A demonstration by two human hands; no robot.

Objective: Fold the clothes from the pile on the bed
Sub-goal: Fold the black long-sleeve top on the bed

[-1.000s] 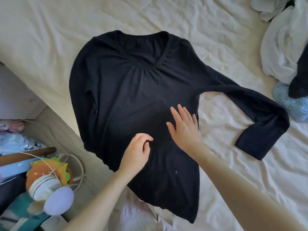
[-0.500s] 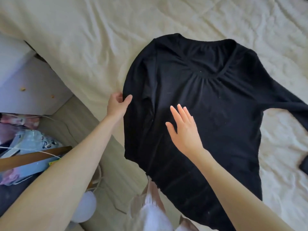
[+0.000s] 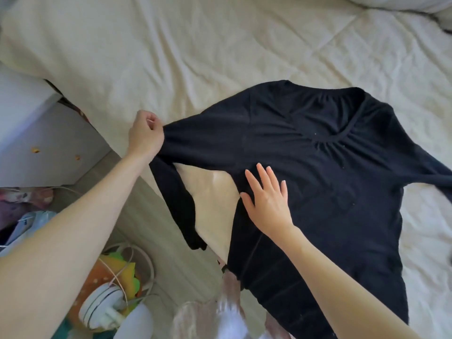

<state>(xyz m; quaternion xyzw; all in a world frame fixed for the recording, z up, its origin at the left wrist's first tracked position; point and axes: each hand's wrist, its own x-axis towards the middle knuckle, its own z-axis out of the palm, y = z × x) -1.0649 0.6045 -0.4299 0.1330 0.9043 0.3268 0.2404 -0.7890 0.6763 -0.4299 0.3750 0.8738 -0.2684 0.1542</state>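
cream bed [image 3: 195, 45], black top [image 3: 330, 192] spread flat

One black long-sleeved top [image 3: 330, 182] lies on one cream bed sheet [image 3: 195, 52]. Two bare hands are in sight: the left hand [image 3: 145, 135] and the right hand [image 3: 267, 204]. At the left of the frame stands one white cabinet [image 3: 36, 133], and at the lower left lies one burger-shaped toy [image 3: 117, 277].

Black top [image 3: 330, 182] — sleeve in left hand [image 3: 145, 134]
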